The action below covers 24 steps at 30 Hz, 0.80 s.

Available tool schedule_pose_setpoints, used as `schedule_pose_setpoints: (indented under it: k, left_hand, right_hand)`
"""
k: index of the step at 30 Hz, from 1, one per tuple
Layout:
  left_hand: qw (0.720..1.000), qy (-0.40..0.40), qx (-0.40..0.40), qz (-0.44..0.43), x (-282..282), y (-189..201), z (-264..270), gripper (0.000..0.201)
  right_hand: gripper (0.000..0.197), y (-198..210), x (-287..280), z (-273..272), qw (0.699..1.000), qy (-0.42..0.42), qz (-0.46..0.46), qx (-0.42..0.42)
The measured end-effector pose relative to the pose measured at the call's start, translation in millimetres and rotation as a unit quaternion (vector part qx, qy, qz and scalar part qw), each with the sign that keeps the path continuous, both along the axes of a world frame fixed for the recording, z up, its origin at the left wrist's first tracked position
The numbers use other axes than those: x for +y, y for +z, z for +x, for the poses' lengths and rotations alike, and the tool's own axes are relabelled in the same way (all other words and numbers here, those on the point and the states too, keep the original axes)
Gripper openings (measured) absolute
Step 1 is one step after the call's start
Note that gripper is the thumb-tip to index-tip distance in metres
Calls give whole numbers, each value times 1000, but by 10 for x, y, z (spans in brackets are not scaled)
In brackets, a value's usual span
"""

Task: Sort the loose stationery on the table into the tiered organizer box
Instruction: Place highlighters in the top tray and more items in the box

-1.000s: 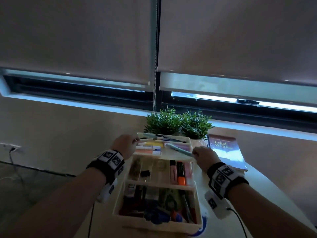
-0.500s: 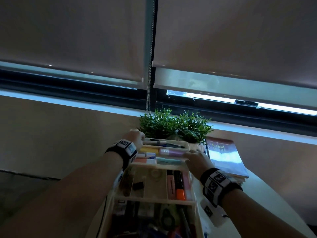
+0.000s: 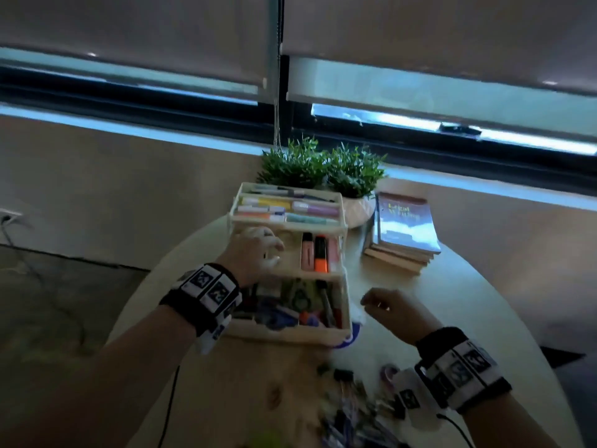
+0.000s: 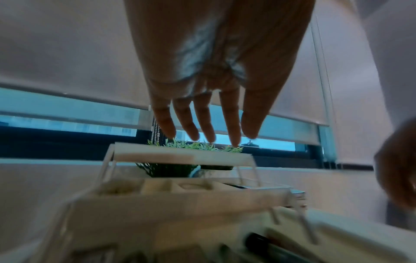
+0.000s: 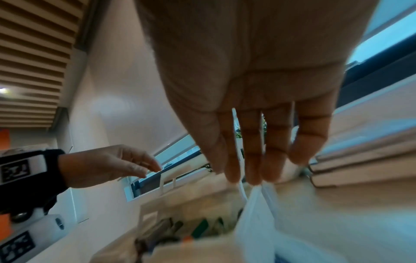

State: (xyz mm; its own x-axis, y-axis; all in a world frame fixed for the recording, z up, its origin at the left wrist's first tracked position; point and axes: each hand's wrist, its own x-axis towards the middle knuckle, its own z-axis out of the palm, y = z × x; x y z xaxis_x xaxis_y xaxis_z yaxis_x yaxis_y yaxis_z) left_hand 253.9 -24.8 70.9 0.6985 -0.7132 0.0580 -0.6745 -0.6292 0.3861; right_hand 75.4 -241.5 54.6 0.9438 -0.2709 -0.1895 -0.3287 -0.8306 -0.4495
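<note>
Round wooden worktop under a shaded window. Tiered organizer box stands fanned open, all three tiers largely stocked with pens and highlighters. Loose stationery lies unsorted at near edge. Left hand hovers over middle tier, fingers relaxed, empty; right hand beside box, likewise empty.

It looked like an office: roller blinds hung over wide windows, a book stack and plants sat beyond the hands
</note>
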Motion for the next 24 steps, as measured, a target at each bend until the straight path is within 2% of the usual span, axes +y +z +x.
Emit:
schedule_pose_setpoints:
  k: [3, 5, 6, 9, 13, 18, 21, 24]
  left_hand:
    - [988, -53, 105, 95, 135, -152, -585, 28]
    - [964, -89, 166, 188, 163, -287, -918, 34]
    - [951, -101, 189, 221, 166, -364, -1073, 36]
    - [929, -119, 237, 257, 160, -600, -1482, 40]
    - [924, -103, 239, 281, 209, -857, -1812, 44]
    - [959, -31, 189, 209, 468, -1028, -2126, 39]
    - [969, -1, 170, 177, 680, -1132, -2323, 34]
    - [978, 33, 168, 119, 828, -1207, -2494, 34]
  right_hand:
    - [16, -244, 86, -475, 988, 15, 13, 152]
    - [22, -429, 151, -751, 974, 44, -18, 223]
    - [24, -506, 190, -875, 971, 52, -31, 233]
    - [35, -673, 322, -1196, 972, 45, -30, 227]
    - [41, -803, 420, -1436, 984, 21, -21, 173]
    - [29, -854, 410, -1698, 989, -53, -12, 135]
    - [30, -868, 455, -1844, 990, -46, -10, 131]
    - [27, -866, 524, -1944, 997, -25, 2, 75]
